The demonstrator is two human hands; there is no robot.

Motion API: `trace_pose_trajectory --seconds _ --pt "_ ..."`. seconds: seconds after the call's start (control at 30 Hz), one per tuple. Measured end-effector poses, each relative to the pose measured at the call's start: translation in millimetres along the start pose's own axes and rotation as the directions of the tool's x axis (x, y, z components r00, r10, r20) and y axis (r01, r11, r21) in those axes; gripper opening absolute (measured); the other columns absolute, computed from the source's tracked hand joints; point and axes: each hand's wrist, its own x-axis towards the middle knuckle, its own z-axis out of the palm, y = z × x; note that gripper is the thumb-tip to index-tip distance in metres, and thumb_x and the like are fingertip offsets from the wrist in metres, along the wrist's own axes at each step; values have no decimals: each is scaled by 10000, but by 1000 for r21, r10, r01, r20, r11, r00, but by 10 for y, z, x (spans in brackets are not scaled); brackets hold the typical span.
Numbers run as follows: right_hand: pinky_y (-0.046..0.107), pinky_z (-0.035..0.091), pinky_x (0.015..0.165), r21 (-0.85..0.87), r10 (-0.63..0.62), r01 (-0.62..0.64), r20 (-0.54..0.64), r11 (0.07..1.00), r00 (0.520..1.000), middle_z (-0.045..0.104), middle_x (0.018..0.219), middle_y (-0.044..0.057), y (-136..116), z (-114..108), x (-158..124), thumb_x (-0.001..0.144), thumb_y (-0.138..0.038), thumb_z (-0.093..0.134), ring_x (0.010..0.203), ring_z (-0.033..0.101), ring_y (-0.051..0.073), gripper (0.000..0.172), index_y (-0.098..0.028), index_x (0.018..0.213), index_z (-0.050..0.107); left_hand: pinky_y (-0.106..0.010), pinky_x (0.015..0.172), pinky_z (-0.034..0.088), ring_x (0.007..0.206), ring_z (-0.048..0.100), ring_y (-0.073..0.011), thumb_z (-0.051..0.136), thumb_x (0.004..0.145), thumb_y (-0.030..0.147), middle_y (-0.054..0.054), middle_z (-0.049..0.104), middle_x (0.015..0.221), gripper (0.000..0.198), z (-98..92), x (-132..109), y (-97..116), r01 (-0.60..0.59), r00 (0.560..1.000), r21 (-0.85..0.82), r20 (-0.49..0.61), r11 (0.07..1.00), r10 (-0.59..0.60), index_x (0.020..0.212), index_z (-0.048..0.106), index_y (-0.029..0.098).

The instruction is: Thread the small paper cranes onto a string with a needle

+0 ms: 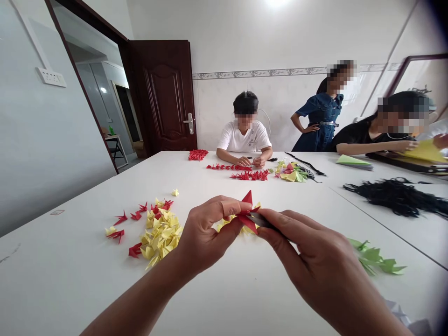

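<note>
Left grip: the left grip (206,233) is narrow, with finger and thumb pinching a red paper crane (248,218).
Right grip: the right grip (311,256) is narrow too, holding a dark flat strip (261,220) against the crane. I cannot tell what the strip is.
Crane spot: the crane is in the air between both hands, over the white counter (70,284).
Left of the hands: a heap of yellow paper cranes (161,238) lies on the counter, with red paper cranes (121,219) beside it.
Right of the hands: green paper cranes (374,259) lie there, and past them is a pile of black string (395,198).
Across the counter: a person in a white shirt (244,137) sits with both hands near a row of red cranes (229,167).
Far right: a person in a black top (367,137) sits, and a person in a blue dress (322,116) stands.
Writing: a green bottle (111,130) by the brown door (164,93) is too small to read.
</note>
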Motion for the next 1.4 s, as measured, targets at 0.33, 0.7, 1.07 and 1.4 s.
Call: trace_pose_trajectory --seconds 0.33,0.7,1.07,1.4 --pt "251 452 563 -10 35 -35 24 999 999 660 805 42 25 -6 -1 894 -261 481 661 600 161 201 -221 992 652 -226 716 530 794 635 -110 592 784 88 -5 678 894 215 17 4 1 70 997 -40 16 997 -70 929 667 228" --pt "243 449 553 4 11 -11 35 1000 999 654 784 32 23 -60 -9 889 -263 497 640 595 154 187 -238 989 653 -250 699 526 799 629 -134 589 812 161 -33 685 920 191 21 -18 16 191 981 -140 66 971 -184 970 676 223" --pt "238 453 537 -3 5 -4 38 1000 999 651 762 29 20 -82 -6 892 -258 491 622 590 143 206 -236 1014 656 -269 696 531 807 639 -152 616 793 195 -39 697 904 173 40 -21 38 252 967 -202 84 946 -239 951 683 214" --pt "223 475 504 41 146 -146 21 988 989 678 868 31 -36 -151 30 824 -335 589 656 617 147 269 -242 1075 617 -256 714 530 820 644 -149 653 760 216 -42 691 886 264 82 -10 -76 347 938 -216 55 913 -344 1018 603 195"
